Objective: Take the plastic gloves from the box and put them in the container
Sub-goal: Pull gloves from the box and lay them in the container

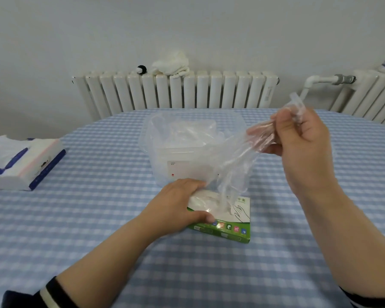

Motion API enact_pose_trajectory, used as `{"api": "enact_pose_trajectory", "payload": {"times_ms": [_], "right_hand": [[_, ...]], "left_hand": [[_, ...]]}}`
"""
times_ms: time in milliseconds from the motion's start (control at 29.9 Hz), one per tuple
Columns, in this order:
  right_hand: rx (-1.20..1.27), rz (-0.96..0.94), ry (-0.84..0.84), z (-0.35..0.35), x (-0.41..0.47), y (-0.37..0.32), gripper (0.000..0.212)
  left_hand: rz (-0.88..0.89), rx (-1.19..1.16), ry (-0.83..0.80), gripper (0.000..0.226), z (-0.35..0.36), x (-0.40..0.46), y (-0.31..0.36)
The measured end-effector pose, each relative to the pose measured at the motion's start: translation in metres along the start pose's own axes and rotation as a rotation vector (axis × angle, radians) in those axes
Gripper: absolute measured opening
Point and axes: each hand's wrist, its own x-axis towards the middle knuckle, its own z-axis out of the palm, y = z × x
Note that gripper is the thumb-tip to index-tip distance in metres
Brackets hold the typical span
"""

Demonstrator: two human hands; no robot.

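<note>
Thin clear plastic glove [229, 161] raised above the table, stretched from the green box [227, 227] up to the right hand [302, 138]; upper end bunched and pinched in the curled fingers [262, 130] of that hand, lower end trailing down to the opening on top of the box, where more folded gloves [207, 201] show white. Hard to tell whether the trailing end is free of the box or not

Left hand [178, 205] laid flat over the left part of the box, fingers along its far edge and thumb [203, 217] on the near edge, pressing it to the blue-and-white checked tablecloth [98, 218]. Box lying flat, near the table's middle, just in front of the container [196, 138]

Container clear, square-sided, open at the top, standing upright directly behind the box; crumpled clear gloves [187, 132] already inside it, and a white label on its near wall. Held glove hanging partly in front of the container's right side, not inside it

Off to the left, well apart, a soft pack of tissues [25, 165], white with blue edges, one tissue sticking up. Behind the table, white radiator [176, 90] along the wall, with a white cloth [171, 63] and a small black-and-white object [141, 69] lying on top. Dark striped sleeve cuffs at the bottom corners
</note>
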Motion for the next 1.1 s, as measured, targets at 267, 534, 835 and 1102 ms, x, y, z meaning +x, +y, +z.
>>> {"api": "enact_pose_trajectory", "payload": {"times_ms": [267,534,835,1102], "right_hand": [[0.176,0.21,-0.206,-0.008,0.004,0.004,0.025],[0.287,0.502,-0.125,-0.003,0.005,-0.001,0.026],[0.235,0.261,-0.082,0.017,-0.007,-0.004,0.019],[-0.853,-0.174,-0.486,0.055,0.049,0.031,0.053]], "left_hand": [[0.072,-0.573,0.107,0.08,-0.029,-0.006,0.016],[0.486,0.288,0.749,0.071,-0.042,0.004,0.049],[0.115,-0.643,0.527,0.012,-0.081,0.041,0.088],[-0.202,-0.758,0.475,0.015,-0.115,0.086,0.053]]}}
